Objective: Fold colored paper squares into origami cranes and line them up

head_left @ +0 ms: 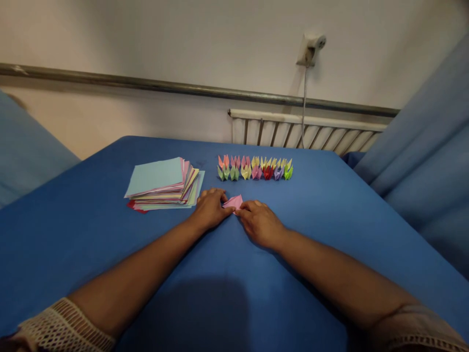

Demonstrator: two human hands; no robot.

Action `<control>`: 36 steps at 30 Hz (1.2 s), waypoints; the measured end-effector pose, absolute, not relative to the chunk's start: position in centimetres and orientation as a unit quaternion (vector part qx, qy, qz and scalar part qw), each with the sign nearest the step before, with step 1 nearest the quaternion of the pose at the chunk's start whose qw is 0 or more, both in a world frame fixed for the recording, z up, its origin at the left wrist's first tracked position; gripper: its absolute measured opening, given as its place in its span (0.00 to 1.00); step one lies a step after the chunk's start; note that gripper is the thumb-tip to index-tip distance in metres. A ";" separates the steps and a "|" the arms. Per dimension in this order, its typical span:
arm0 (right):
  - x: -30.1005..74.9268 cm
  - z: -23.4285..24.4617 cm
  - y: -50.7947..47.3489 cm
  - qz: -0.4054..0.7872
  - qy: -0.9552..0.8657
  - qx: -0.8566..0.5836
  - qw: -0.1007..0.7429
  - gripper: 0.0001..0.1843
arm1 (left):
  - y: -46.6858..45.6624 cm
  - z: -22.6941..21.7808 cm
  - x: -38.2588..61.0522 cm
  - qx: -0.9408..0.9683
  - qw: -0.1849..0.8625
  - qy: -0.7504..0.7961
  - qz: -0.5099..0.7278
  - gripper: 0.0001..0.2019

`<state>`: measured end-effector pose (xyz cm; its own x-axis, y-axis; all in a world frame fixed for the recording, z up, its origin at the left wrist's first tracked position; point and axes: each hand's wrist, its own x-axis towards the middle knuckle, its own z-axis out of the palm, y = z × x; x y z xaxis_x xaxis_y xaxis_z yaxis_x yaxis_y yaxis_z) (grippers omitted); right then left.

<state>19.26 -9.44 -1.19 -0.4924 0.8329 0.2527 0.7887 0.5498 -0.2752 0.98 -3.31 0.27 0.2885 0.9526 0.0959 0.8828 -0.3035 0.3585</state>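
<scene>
A small pink folded paper (233,201) lies on the blue table (322,215) between my two hands. My left hand (211,208) rests on the table with its fingers curled, fingertips pressing the paper's left edge. My right hand (258,223) has its fingers bent and pinches the paper's right corner. Part of the paper is hidden under the fingers. Behind the hands stands a row of several small folded paper figures (255,168) in mixed colours.
A stack of coloured square paper sheets (164,185), light blue on top, lies at the left rear of the table. Blue fabric (421,161) rises on the right. A radiator (304,133) and a wall rail run behind the table's far edge.
</scene>
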 end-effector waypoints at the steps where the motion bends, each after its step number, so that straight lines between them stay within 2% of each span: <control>1: 19.3 -1.2 -9.4 0.065 -0.862 -0.469 0.181 0.18 | -3.5 0.2 0.9 0.799 0.126 0.565 0.159 0.14; 6: 19.3 -1.2 -9.3 0.071 -0.862 -0.467 0.186 0.18 | -4.3 -0.2 0.6 0.826 0.166 0.502 0.195 0.08; 10: 19.3 -1.1 -9.4 0.071 -0.863 -0.465 0.184 0.17 | -4.5 -0.2 0.6 0.817 0.167 0.516 0.194 0.13; 13: 19.2 -1.1 -9.5 0.066 -0.863 -0.468 0.177 0.18 | -4.4 0.0 0.6 0.808 0.114 0.551 0.175 0.19; 16: 19.1 -1.0 -9.7 0.061 -0.862 -0.473 0.172 0.19 | -4.1 0.2 0.4 0.809 0.077 0.563 0.148 0.21; 20: 19.1 -1.0 -9.7 0.055 -0.862 -0.473 0.176 0.18 | -3.8 0.1 0.4 0.809 0.107 0.562 0.139 0.16; 26: 19.2 -1.1 -9.6 0.069 -0.864 -0.463 0.183 0.18 | -4.1 -0.3 0.6 0.818 0.190 0.506 0.195 0.08; 29: 19.2 -1.2 -9.4 0.105 -0.855 -0.449 0.237 0.16 | -4.3 -0.3 0.9 0.774 0.293 0.496 0.263 0.08; 33: 19.2 -1.7 -8.8 0.185 -0.731 -0.487 0.441 0.14 | -4.2 0.3 1.5 0.629 0.485 0.462 0.395 0.16; 36: 19.1 -2.3 -7.9 0.309 -0.593 -0.505 0.545 0.20 | -4.4 1.0 1.6 0.579 0.557 0.438 0.403 0.25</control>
